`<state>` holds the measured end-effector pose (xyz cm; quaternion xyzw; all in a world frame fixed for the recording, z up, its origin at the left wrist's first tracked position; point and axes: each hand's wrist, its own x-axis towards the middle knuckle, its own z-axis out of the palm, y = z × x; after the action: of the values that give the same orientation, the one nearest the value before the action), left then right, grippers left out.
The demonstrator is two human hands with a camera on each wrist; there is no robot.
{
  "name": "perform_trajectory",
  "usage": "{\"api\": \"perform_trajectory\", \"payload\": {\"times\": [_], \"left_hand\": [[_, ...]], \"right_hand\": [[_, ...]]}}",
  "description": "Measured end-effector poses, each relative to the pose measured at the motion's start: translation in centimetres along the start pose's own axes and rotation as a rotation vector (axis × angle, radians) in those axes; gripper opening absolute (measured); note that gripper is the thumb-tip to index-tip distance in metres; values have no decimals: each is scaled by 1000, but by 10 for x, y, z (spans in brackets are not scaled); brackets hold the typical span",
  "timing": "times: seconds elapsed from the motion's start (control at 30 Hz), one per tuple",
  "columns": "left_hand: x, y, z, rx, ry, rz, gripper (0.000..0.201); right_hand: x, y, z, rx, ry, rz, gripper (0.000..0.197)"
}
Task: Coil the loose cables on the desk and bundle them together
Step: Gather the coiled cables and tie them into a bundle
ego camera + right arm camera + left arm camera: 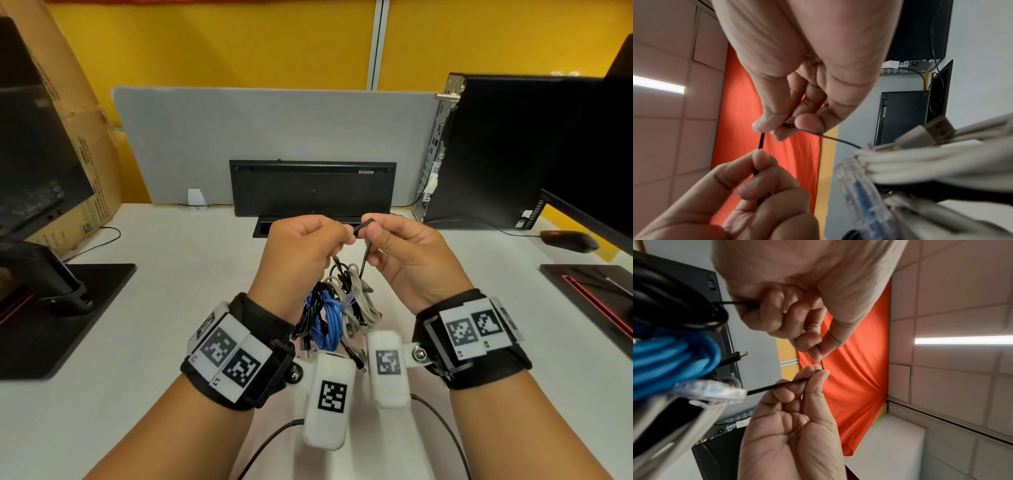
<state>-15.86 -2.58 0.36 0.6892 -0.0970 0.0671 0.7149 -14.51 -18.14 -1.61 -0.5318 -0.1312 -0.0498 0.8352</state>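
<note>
- The left hand (303, 245) is curling its fingers around a thin black tie (360, 229), pinching one end between thumb and forefinger.
- The right hand (409, 255) is pinching the other end of that same tie between thumb and forefinger, the remaining fingers folding loosely into the palm.
- Both hands are hovering close together above the white desk (171, 308), fingertips nearly touching, with a short length of the tie stretching between them.
- The cable bundle (337, 308) is hanging just below the hands, between the two wrists; the two sides of the tie are running down from the fingers into it.
- In the bundle, a blue cable (330, 317) is sitting between black cables (310, 313) on the left and grey-white cables (364, 303) on the right.
- In the left wrist view, the clear plug (715, 390) of the blue cable is poking out beside the tie.
- Whether the bundle's underside is touching the desk is hard to judge, as the wrist cameras are blocking that spot.
- A black keyboard (311, 188) is leaning upright against the grey divider (239, 130) behind the hands.
- A black computer tower (496, 147) is standing at the right, with a mouse (568, 241) lying nearby.
</note>
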Motion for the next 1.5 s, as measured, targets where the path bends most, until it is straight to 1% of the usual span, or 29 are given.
{"api": "perform_trajectory", "payload": {"times": [0.27,0.43,0.53,0.63,0.73,0.9,1.0,1.1,1.2,1.27,1.33,1.4,1.5], "left_hand": [[1,-3,0,-2,5,18,17],[4,-7,-1,-19,-34,8,18],[7,-9,-6,1,-82,24,17],[14,-9,-10,24,-94,61,13],[25,-9,-11,32,-91,91,11],[49,-17,-5,164,-85,171,9],[63,-24,-4,216,-98,190,13],[74,-30,-5,233,-100,195,19],[80,-36,-8,257,-117,206,22],[83,-39,-9,268,-128,207,19],[86,-41,-11,260,-144,207,17],[87,-44,-13,272,-158,222,16],[88,-48,-18,316,-155,268,16]], "right_hand": [[-1,-1,1,-10,-10,-11,17],[-1,0,4,-116,-37,-38,11],[0,-4,5,-166,-26,-39,17],[5,-13,5,-221,-20,-16,22],[13,-22,8,-353,-2,17,16],[32,-37,14,-622,54,57,14],[47,-42,16,-679,90,150,8],[60,-41,17,-715,58,255,2],[70,-40,19,-737,57,308,3],[76,-40,24,-868,57,323,13],[79,-41,30,-1051,50,339,13],[81,-42,35,-1186,37,312,13],[85,-43,35,-1201,24,303,14]]}}
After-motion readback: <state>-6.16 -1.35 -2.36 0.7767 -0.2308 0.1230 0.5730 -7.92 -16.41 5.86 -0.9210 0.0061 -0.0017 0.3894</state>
